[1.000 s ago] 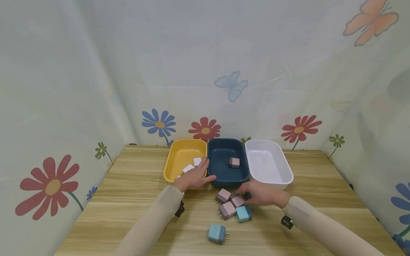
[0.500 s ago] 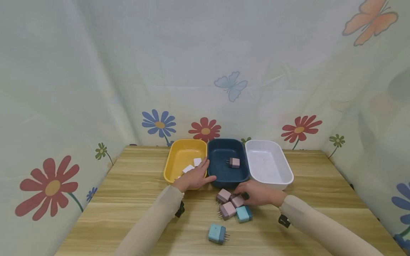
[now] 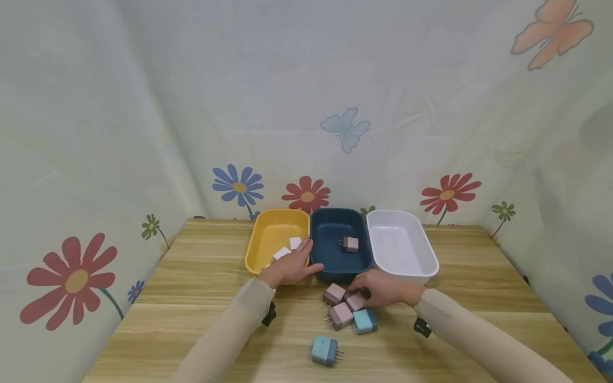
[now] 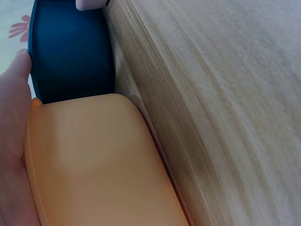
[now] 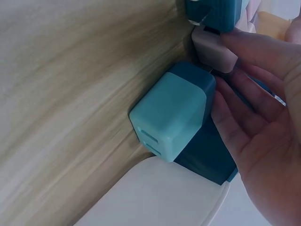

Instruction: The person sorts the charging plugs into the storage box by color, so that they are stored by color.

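Item, change: over the last second the right hand (image 3: pixel 383 289) shifts a little leftward, its fingertips farther over the cluster; the left hand (image 3: pixel 289 265), the trays and the visible plugs keep their places. Judged meaning: a hold is being settled, with no plug yet lifted clear.

Item, right hand: bent, thumb and fingers on either side of a pink plug (image 3: pixel 356 302), apparently pinching it (how firmly, cannot tell). A teal plug (image 5: pixel 171 110) lies against its fingers in the right wrist view, before the white tray (image 3: pixel 429 261).

Item, left hand: fingers extended and grasping nothing, laid over the rim of the yellow tray (image 3: pixel 250 250), thumb reaching to the blue tray (image 3: pixel 337 272).

Item, held plug: on the table (image 3: pixel 215 319), in front of the blue tray; a small rounded block, pale pink with a mauve end, lying among two more pink plugs and a teal one. Its prongs are not discernible.

Item, sundries: one pink plug in the blue tray; white blocks (image 3: pixel 281 252) in the yellow tray; another teal plug lying nearer the person, prongs rightward.
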`<state>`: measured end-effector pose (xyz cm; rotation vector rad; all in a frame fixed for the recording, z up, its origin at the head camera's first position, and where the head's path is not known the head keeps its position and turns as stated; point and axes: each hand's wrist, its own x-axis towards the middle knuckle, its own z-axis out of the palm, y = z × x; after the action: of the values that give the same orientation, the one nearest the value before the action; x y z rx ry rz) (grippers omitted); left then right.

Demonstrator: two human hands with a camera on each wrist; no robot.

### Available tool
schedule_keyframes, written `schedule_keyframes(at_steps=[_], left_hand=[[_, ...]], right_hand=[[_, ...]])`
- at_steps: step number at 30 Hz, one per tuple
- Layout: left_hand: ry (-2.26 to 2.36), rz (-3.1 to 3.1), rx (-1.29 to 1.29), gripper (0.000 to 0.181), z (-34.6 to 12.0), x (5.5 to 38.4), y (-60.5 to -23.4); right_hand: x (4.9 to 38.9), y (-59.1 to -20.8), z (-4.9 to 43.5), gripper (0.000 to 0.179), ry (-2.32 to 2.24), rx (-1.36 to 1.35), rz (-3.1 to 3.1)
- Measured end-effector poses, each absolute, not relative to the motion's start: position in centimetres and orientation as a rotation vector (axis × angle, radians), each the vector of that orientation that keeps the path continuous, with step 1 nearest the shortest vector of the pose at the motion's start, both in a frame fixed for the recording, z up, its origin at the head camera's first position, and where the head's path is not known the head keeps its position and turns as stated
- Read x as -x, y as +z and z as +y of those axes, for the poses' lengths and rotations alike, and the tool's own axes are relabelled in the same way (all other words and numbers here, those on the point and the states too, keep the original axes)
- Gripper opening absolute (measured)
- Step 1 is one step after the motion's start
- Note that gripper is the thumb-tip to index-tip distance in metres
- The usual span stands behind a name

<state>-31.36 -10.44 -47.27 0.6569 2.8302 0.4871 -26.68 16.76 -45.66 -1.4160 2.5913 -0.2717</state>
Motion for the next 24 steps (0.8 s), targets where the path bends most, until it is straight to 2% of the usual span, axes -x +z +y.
schedule_keyframes(at_steps=[7,24], left_hand=[[0.478,2.83,-0.667,0.089,-10.46,31.47,-47.4],[0.497,2.826,-0.659,0.09,-10.51,31.53,-47.39]], right_hand=[[26.86,-45.74,16.63,0.037,-0.242,1.463,2.576],[26.96,-46.23,16.33,0.038,-0.15,1.317,2.619]])
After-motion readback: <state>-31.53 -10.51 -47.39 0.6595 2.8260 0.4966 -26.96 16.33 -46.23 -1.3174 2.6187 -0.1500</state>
